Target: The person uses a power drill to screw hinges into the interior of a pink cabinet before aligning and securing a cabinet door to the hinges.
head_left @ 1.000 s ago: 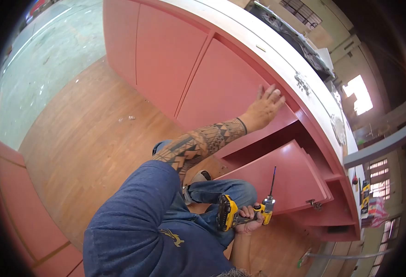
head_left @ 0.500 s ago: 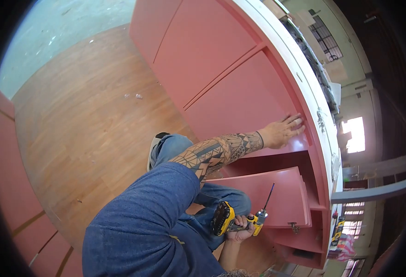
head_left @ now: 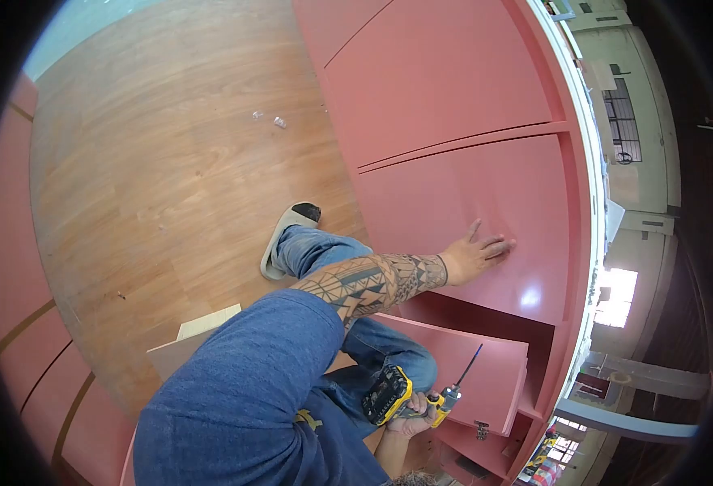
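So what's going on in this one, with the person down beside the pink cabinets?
A person in a blue shirt is down low at a row of pink cabinets. Their right hand grips a yellow and black cordless drill, its long bit in plain view. Their open left hand appears to rest on a flat pink door. Beside it, a second pink door juts out, with a metal hinge at its edge.

The cabinet (head_left: 572,202) stands right of the floor (head_left: 170,162), which bears 2 scraps (head_left: 279,122). In view, the open door (head_left: 490,368) lies below the closed door (head_left: 526,194), behind the drill (head_left: 444,404).
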`<state>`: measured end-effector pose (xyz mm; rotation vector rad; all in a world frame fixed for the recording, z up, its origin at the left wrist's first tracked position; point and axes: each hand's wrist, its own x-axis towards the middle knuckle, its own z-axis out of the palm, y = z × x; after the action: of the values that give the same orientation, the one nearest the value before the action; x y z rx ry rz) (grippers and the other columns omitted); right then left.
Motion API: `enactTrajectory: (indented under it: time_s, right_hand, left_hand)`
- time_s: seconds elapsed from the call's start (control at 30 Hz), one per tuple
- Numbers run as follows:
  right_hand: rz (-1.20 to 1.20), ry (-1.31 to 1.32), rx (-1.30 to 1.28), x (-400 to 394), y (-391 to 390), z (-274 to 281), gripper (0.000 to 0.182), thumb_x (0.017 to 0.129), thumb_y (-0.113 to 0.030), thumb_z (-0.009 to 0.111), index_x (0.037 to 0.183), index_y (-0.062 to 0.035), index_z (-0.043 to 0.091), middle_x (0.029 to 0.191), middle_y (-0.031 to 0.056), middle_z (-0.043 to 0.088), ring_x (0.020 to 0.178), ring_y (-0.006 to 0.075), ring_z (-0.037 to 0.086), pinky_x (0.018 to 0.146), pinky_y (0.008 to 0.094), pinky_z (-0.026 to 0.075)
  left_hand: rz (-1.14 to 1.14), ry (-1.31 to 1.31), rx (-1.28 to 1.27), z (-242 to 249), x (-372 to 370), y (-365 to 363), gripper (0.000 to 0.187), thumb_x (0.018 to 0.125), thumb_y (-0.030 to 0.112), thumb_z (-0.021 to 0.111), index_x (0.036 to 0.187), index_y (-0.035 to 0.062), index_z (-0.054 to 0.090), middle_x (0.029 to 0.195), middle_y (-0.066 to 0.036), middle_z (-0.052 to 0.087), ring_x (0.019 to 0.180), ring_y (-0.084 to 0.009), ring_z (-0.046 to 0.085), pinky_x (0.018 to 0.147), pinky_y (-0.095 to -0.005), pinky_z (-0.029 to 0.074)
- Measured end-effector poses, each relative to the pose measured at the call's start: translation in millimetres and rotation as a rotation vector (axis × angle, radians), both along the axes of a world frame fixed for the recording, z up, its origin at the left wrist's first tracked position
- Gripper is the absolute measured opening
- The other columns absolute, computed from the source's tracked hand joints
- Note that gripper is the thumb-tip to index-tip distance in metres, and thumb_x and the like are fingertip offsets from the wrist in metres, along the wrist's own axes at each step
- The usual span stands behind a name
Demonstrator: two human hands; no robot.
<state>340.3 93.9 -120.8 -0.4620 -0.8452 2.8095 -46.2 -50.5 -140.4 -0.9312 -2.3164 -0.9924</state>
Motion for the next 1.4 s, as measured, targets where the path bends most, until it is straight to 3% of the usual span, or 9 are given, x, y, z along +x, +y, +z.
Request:
enactTrajectory:
  time_s: [0.43,0.6,0.83,0.93,1.0,1.07,1.13,1.3,1.4]
  right_hand:
    - [0.089,0.021,-0.035,-5,-1,1,0.030,0.094,-0.022,0.071,0.122,-0.0105,0.066,0.075,-0.0006,0.053,0.075,0.0154,0.052,0.077,0.0324,0.050]
    - [0.049,0.024,-0.027,3,8,-7,0.031,0.093,-0.023,0.072,0.122,-0.0107,0.066,0.075,-0.0012,0.053,0.075,0.0149,0.053,0.077,0.0315,0.049]
    - [-0.004,0.043,-0.064,9,11,-14,0.032,0.092,-0.021,0.072,0.122,-0.0103,0.066,0.075,-0.0015,0.053,0.075,0.0147,0.052,0.076,0.0315,0.049]
    - [-0.008,0.077,-0.074,10,10,-16,0.033,0.093,-0.020,0.072,0.123,-0.0100,0.064,0.076,-0.0010,0.052,0.075,0.0144,0.053,0.076,0.0315,0.049]
    - [-0.007,0.106,-0.078,10,9,-17,0.034,0.093,-0.019,0.072,0.124,-0.0097,0.062,0.077,-0.0006,0.052,0.076,0.0139,0.053,0.077,0.0314,0.049]
    - [-0.010,0.093,-0.097,11,10,-18,0.034,0.093,-0.019,0.072,0.124,-0.0099,0.063,0.077,-0.0005,0.052,0.076,0.0142,0.053,0.077,0.0319,0.050]
    - [-0.006,0.090,-0.112,10,10,-17,0.033,0.093,-0.020,0.072,0.123,-0.0099,0.063,0.077,-0.0004,0.052,0.075,0.0141,0.052,0.077,0.0319,0.049]
    - [0.003,0.098,-0.089,8,10,-16,0.033,0.093,-0.023,0.071,0.123,-0.0102,0.064,0.077,-0.0005,0.053,0.074,0.0136,0.051,0.076,0.0319,0.048]
    - [-0.039,0.066,-0.140,11,11,-20,0.032,0.090,-0.024,0.073,0.118,-0.0112,0.065,0.074,0.0000,0.054,0.073,0.0149,0.051,0.074,0.0319,0.047]
  left_hand:
    - [0.096,0.025,-0.007,-5,2,24,0.065,0.099,0.021,0.051,0.162,0.0125,0.038,0.175,-0.009,0.020,0.160,-0.0268,0.023,0.128,-0.0626,0.020]
    - [0.102,0.035,-0.063,-12,-3,27,0.063,0.104,0.023,0.044,0.166,0.0154,0.031,0.177,-0.007,0.015,0.162,-0.0248,0.020,0.129,-0.0619,0.017]
    - [-0.039,-0.011,-0.064,-9,-9,16,0.070,0.101,0.018,0.050,0.167,0.0104,0.026,0.177,-0.013,0.007,0.163,-0.0288,0.016,0.130,-0.0567,0.020]
    - [-0.119,-0.020,0.116,4,-20,11,0.089,0.093,0.021,0.065,0.168,0.0086,0.019,0.175,-0.024,0.007,0.162,-0.0390,0.014,0.129,-0.0593,0.021]
    - [0.044,-0.211,0.503,15,-26,-4,0.096,0.096,0.027,0.067,0.168,0.0041,0.008,0.172,-0.031,0.002,0.160,-0.0468,0.011,0.130,-0.0571,0.017]
    - [0.276,-0.440,0.559,11,-44,-12,0.101,0.100,0.037,0.064,0.167,0.0003,-0.001,0.171,-0.034,-0.001,0.159,-0.0504,0.008,0.131,-0.0535,0.015]
    - [0.446,-0.471,0.664,-15,-83,-18,0.098,0.105,0.047,0.055,0.167,0.0002,-0.005,0.174,-0.029,-0.004,0.160,-0.0488,0.005,0.130,-0.0571,0.014]
    - [0.311,-0.756,0.729,-41,-120,-45,0.102,0.104,0.064,0.048,0.168,0.0056,-0.007,0.176,-0.020,-0.008,0.163,-0.0416,-0.002,0.129,-0.0595,0.009]
    - [0.288,-0.733,0.771,-44,-125,-44,0.101,0.105,0.064,0.047,0.169,0.0075,-0.007,0.176,-0.020,-0.010,0.163,-0.0393,-0.004,0.129,-0.0608,0.008]
